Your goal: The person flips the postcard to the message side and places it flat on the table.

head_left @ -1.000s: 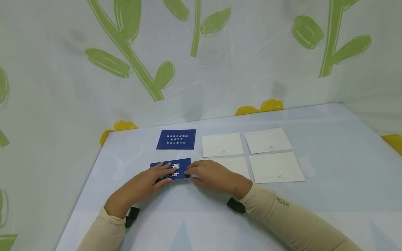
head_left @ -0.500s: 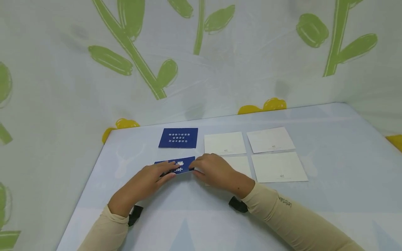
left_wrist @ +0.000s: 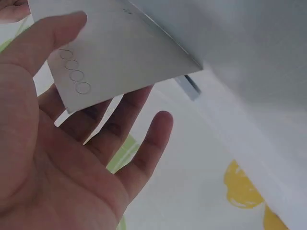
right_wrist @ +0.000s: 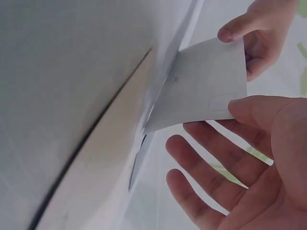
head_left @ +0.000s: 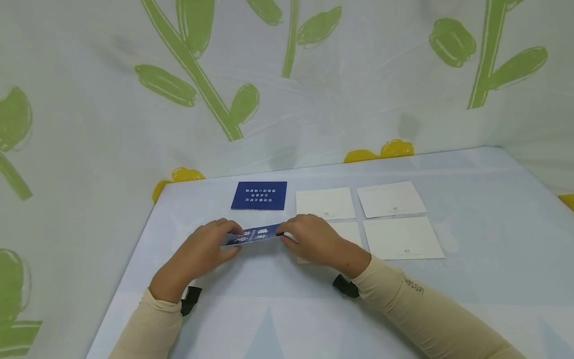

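A blue postcard (head_left: 257,234) with white lettering is held between both hands, its near edge tilted up off the table. My left hand (head_left: 197,257) pinches its left end; in the left wrist view the thumb lies over the white back of the postcard (left_wrist: 115,52), which has a row of small circles, with fingers behind. My right hand (head_left: 316,244) pinches the right end; in the right wrist view its thumb rests by a printed box on the postcard (right_wrist: 206,76). Another blue postcard (head_left: 260,195) lies flat just beyond.
Several white cards lie at the right: a far one (head_left: 325,203), a far-right one (head_left: 392,199), a near-right one (head_left: 403,239), and one (head_left: 347,232) partly hidden by the right hand. The pale table (head_left: 269,319) meets a leaf-patterned cloth backdrop (head_left: 314,114).
The near blue postcard has come up from the table and tilted, near edge raised. The left fingers, earlier spread across its face, now grip its left end. The view has shifted slightly.
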The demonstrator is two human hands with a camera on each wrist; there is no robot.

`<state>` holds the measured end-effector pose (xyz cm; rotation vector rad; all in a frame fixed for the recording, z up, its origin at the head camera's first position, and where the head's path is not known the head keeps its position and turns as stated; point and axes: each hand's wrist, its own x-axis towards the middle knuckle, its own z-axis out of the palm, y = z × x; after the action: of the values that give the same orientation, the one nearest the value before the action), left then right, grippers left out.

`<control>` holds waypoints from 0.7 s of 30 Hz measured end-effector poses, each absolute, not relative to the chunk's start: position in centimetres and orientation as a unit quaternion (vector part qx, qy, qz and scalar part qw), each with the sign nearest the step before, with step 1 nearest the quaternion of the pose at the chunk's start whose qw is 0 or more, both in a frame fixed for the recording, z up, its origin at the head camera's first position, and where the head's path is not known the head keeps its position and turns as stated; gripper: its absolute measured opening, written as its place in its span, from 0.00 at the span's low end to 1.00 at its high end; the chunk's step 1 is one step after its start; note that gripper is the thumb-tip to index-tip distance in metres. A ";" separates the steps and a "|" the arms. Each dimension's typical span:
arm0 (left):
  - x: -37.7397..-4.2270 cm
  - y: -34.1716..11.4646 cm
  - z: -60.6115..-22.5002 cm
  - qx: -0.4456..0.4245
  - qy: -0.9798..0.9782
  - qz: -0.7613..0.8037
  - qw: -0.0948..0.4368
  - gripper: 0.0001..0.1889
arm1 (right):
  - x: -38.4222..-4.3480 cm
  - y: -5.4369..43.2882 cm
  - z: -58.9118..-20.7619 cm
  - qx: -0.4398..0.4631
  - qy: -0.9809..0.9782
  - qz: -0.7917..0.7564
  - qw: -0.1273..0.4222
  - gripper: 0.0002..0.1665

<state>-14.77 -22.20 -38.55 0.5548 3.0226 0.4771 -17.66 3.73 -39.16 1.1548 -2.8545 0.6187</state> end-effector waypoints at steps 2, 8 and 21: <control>-14.9 -22.4 -38.5 0.174 0.973 0.155 0.002 0.15 | -17.8 3.8 -39.1 0.367 -0.908 0.201 0.004 0.12; -15.1 -22.7 -38.6 0.154 0.975 0.162 0.002 0.11 | -17.9 4.1 -39.1 0.370 -0.908 0.196 0.016 0.12; -15.3 -22.8 -38.3 0.155 0.972 0.170 -0.039 0.07 | -18.1 4.3 -38.8 0.371 -0.907 0.197 0.023 0.12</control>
<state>-15.34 -22.77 -38.32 0.4999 3.1336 0.5490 -18.11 4.25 -38.76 1.1475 -2.8101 0.6109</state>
